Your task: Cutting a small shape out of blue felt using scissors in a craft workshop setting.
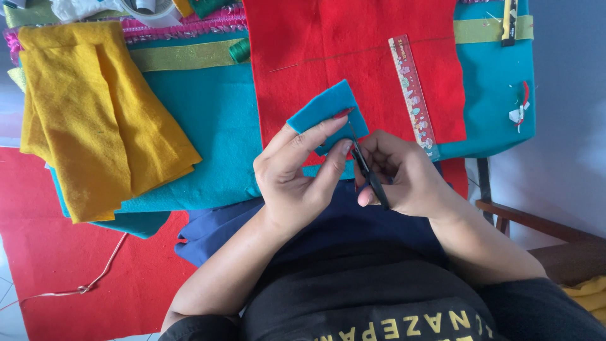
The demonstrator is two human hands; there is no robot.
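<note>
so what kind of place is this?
Likely a home craft or sewing table: felt sheets in red, teal and yellow, a clear ruler, and scissors cutting a small teal felt piece.

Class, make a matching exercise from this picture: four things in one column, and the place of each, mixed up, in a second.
Things
1. small blue felt piece
2. scissors
3. ruler
4. yellow felt

Places
A. lying on the red felt
B. pinched in the left hand
C. folded at the far left
D. gripped in the right hand

Pairs: 1-B, 2-D, 3-A, 4-C
</note>
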